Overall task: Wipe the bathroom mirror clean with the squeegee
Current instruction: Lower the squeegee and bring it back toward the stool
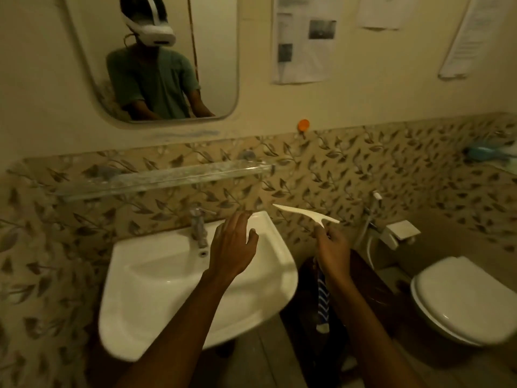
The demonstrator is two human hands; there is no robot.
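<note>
The bathroom mirror [218, 51] hangs on the wall at the upper left and reflects a person wearing a white headset. A white squeegee [305, 213] is held up to the right of the sink, well below the mirror; my right hand [334, 252] grips its handle from below. My left hand [233, 246] hovers over the right side of the white sink [156, 275], fingers straight and spread, holding nothing. A blue-and-white striped cloth [323, 301] hangs below my right hand.
A glass shelf [156, 177] juts out between mirror and sink, above the tap [199, 226]. A toilet [461, 298] with its lid shut stands at the right, with a spray hose [372, 219] on the wall. Papers [303, 37] are stuck to the wall beside the mirror.
</note>
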